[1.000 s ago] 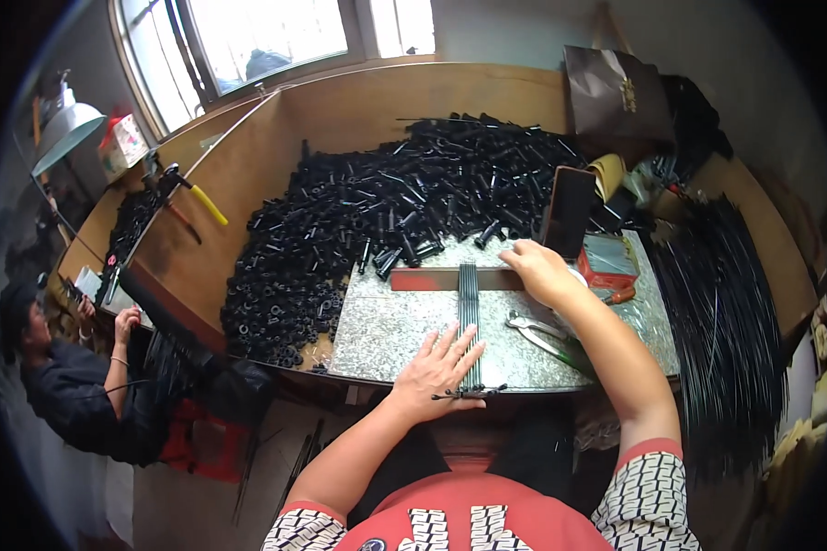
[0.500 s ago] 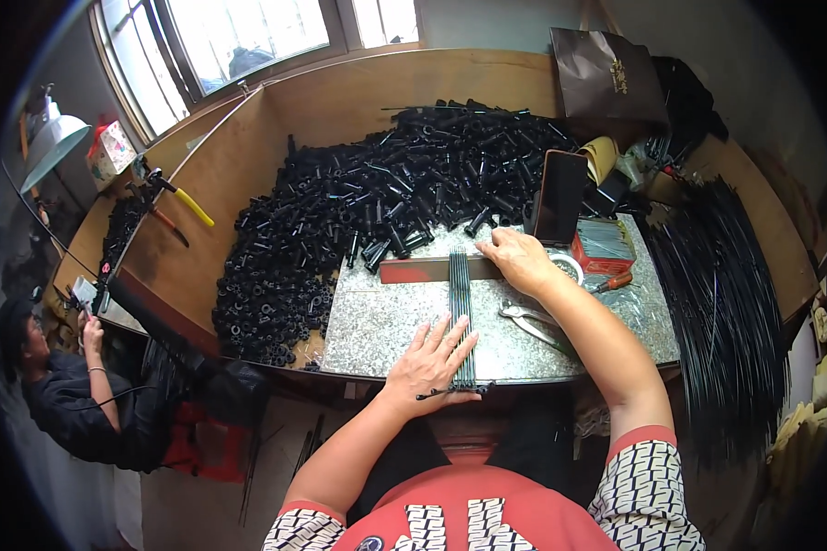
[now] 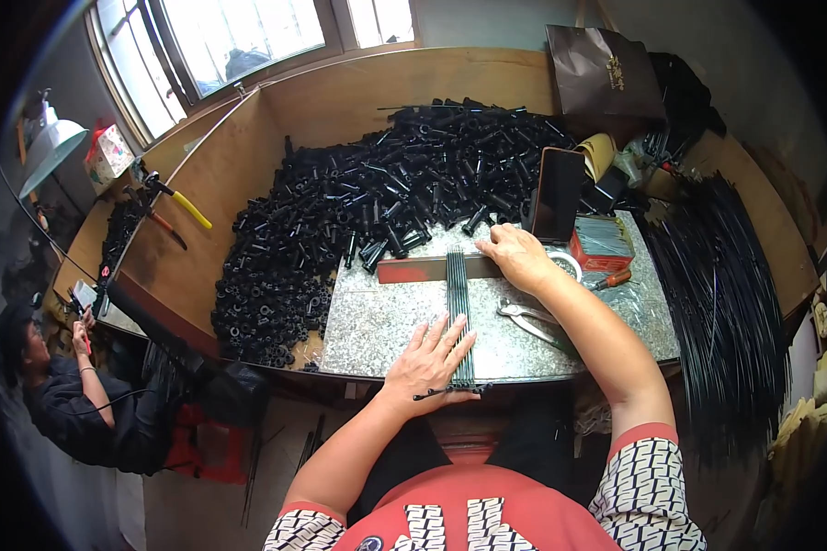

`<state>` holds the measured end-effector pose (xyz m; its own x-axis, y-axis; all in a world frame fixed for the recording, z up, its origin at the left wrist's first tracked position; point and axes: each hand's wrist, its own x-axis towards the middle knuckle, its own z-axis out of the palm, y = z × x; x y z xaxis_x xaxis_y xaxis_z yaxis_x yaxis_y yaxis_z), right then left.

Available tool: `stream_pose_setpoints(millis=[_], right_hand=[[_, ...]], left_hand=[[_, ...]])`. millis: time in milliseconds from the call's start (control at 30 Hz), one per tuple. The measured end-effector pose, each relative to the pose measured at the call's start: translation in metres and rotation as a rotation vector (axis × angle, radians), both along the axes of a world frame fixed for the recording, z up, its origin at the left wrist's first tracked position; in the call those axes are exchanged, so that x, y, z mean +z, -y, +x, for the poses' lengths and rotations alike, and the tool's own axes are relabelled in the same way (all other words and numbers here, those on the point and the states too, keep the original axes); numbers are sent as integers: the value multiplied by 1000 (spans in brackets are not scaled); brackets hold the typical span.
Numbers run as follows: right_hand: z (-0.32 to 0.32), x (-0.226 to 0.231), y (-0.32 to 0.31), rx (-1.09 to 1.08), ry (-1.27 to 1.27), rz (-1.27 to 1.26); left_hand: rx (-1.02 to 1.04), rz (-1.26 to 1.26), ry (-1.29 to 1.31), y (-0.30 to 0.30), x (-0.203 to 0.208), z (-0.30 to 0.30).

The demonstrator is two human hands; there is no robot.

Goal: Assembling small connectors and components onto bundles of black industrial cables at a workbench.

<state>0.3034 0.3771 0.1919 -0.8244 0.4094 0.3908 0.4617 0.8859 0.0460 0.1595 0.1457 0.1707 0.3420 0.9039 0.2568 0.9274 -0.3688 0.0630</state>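
Left hand point(image 3: 427, 364): resting spread-fingered on rods
Right hand point(image 3: 516, 257): resting half-curled at bar's point(image 3: 408, 270) end, grip unclear
Rods point(image 3: 457, 296): crossing bar
Change: hands barely shifting, rods staying steadied

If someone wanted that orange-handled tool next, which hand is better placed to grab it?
Probably the right hand: it sits nearer the orange-handled tool. The left hand lies farther off, on the bundle of dark rods, with the right forearm between it and the tool.
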Motion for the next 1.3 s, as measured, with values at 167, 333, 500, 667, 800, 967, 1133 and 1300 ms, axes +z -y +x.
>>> stream_pose_setpoints(millis=[167,333,500,667,800,967,1133,1300], right_hand=[[-1,0,-1,32,-22,-2],[-4,4,-1,25,8,-71],[-7,7,-1,36,27,-122],[-10,3,-3,58,-17,-112],[-11,2,-4,54,-25,-110],[-12,1,-5,76,-36,-72],[-16,0,-5,88,-42,-67],[-16,1,-2,188,-86,-161]], left_hand=[[4,6,-6,0,0,0],[3,8,-10,-1,-2,0],[4,2,-16,-1,-1,0],[9,-14,-16,0,-1,0],[8,-19,-16,0,-1,-1],[12,-28,-22,0,0,-1],[7,-22,-14,0,-1,0],[7,-18,1,-1,0,1]])
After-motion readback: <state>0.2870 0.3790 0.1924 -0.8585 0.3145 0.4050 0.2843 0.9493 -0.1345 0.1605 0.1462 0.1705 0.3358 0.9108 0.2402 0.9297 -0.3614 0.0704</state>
